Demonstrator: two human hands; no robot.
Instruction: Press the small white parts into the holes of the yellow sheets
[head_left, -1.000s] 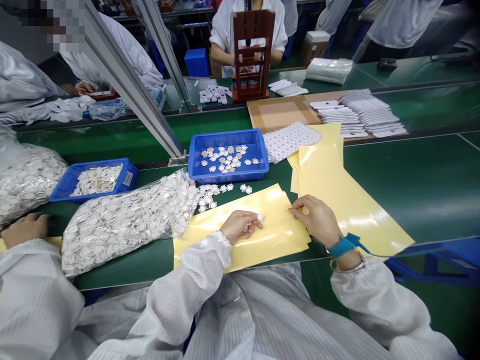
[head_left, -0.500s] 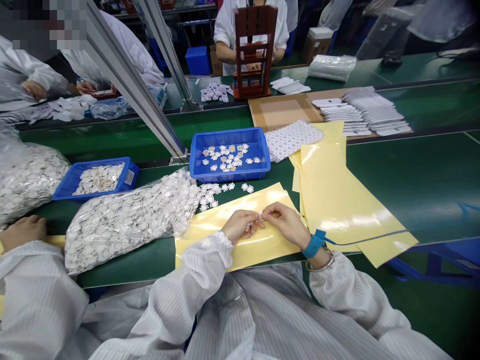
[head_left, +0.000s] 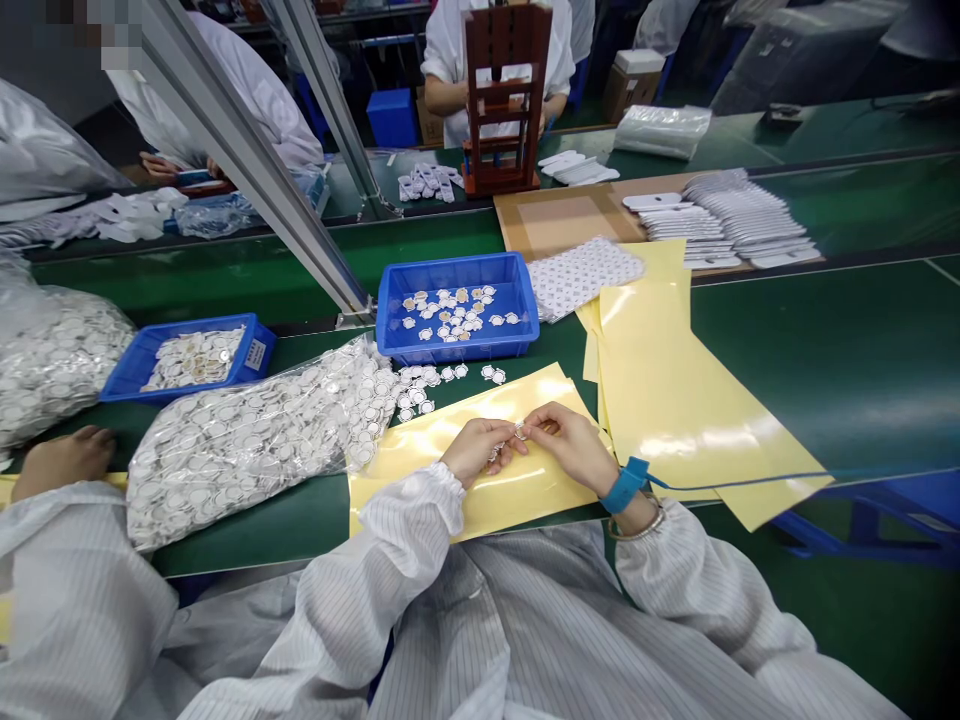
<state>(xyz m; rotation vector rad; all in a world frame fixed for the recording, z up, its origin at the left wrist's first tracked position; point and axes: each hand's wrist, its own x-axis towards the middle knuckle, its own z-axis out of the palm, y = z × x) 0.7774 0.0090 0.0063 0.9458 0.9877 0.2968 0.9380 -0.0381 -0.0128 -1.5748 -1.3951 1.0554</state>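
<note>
Over a shiny yellow sheet point(head_left: 427, 470), my two hands meet at a small round white piece point(head_left: 519, 430) with little side tabs. My left hand point(head_left: 480, 450) pinches it between thumb and forefinger, with more white bits showing under its curled fingers. From the other side, the fingertips of my right hand point(head_left: 574, 445) are closed on the same piece. A teal strap with a cord circles my right wrist. Beyond the sheet lie loose white pieces point(head_left: 416, 385), spilling from a clear plastic bag point(head_left: 247, 440) full of them.
A blue tray point(head_left: 457, 353) holds scattered pieces; another blue tray point(head_left: 191, 390) is fuller. More yellow sheets point(head_left: 675, 400) lie at right. A metal post point(head_left: 262, 150) rises at left. A co-worker's hand point(head_left: 67, 462) rests at far left. Across the bench stands a brown wooden fixture point(head_left: 502, 100).
My hands stay almost in place, both on the small piece. At far left the neighbour's hand has shifted a little to the right. The view has moved slightly.
</note>
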